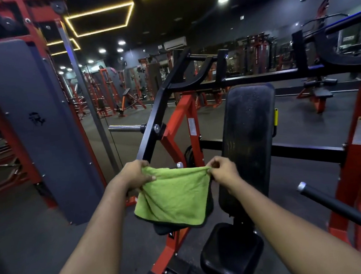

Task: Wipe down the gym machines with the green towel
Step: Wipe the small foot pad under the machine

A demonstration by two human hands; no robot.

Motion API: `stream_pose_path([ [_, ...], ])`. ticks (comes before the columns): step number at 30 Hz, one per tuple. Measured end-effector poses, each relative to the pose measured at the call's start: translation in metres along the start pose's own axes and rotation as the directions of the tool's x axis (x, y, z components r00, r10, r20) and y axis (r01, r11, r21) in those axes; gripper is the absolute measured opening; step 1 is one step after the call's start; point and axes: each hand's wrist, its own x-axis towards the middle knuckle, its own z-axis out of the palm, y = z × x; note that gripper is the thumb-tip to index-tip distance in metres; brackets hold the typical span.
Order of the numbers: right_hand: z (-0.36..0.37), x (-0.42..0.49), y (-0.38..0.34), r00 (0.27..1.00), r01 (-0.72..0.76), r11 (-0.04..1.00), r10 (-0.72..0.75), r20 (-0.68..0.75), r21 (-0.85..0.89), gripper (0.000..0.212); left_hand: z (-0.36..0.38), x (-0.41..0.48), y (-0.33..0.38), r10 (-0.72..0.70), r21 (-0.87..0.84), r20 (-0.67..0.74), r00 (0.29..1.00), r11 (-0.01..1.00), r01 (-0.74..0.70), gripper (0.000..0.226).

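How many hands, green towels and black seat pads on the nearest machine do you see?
Hands: 2, left hand and right hand, both pinching the green towel
Green towels: 1
Black pads: 2, back pad and seat pad
Total: 5
A dark shape under the towel is not counted.

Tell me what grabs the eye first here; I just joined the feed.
The bright green towel hangs at centre, pinched by its top corners between the left hand and the right hand. Behind it, to the right, stands the tall black back pad of a red-framed machine, with the black seat below. Yellow light strips glow on the dark ceiling, upper left.
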Motion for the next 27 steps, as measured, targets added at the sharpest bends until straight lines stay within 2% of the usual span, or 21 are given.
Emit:
stream_pose_path([
  [3, -0.015, 0.008, -0.02, 0.997, 0.062, 0.997, -0.06, -0.054, 0.039, 0.023, 0.019, -0.003, -0.011, -0.014, 0.044, 0.021, 1.0, 0.999, 0.013, 0.06],
  [5, -0.023, 0.015, -0.031, 0.994, 0.066, 0.997, -0.061, -0.095, 0.047, 0.027, 0.031, -0.008, -0.014, -0.032, 0.125, -0.033, 0.999, 0.992, 0.035, 0.062],
  [6, -0.027, 0.018, -0.035, 0.992, 0.056, 0.997, -0.05, -0.119, 0.046, 0.029, 0.034, -0.011, -0.015, -0.021, 0.132, -0.077, 0.997, 0.991, 0.031, 0.056],
  [8, -0.032, 0.023, -0.038, 0.986, 0.038, 0.998, -0.031, -0.162, 0.044, 0.033, 0.039, -0.013, -0.016, 0.019, -0.019, -0.122, 0.992, 1.0, -0.022, 0.04],
  [10, -0.04, 0.025, -0.041, 0.974, 0.034, 0.999, -0.023, -0.226, 0.041, 0.032, 0.04, -0.016, -0.016, 0.048, -0.206, -0.11, 0.993, 0.976, -0.07, 0.045],
  [13, -0.053, 0.027, -0.046, 0.939, 0.046, 0.999, -0.046, -0.341, -0.008, 0.028, 0.041, -0.016, -0.018, 0.115, -0.259, 0.005, 0.993, 0.96, -0.11, 0.047],
  [16, -0.065, 0.032, -0.049, 0.924, 0.051, 0.999, -0.054, -0.379, -0.017, 0.031, 0.045, -0.015, -0.019, 0.151, -0.34, 0.211, 0.966, 0.938, -0.072, 0.038],
  [19, -0.08, 0.038, -0.046, 0.907, 0.011, 0.999, 0.013, -0.422, 0.053, 0.037, 0.053, -0.01, -0.026, 0.121, -0.269, 0.316, 0.941, 0.963, -0.033, 0.027],
  [24, -0.097, 0.045, -0.029, 0.901, -0.073, 0.995, 0.096, -0.424, 0.07, 0.035, 0.053, -0.004, -0.018, 0.092, -0.206, 0.171, 0.981, 0.977, -0.056, 0.027],
  [27, -0.099, 0.051, -0.016, 0.886, -0.139, 0.982, 0.18, -0.427, 0.125, 0.037, 0.048, 0.0, -0.01, 0.096, -0.278, 0.111, 0.989, 0.959, -0.061, 0.031],
])
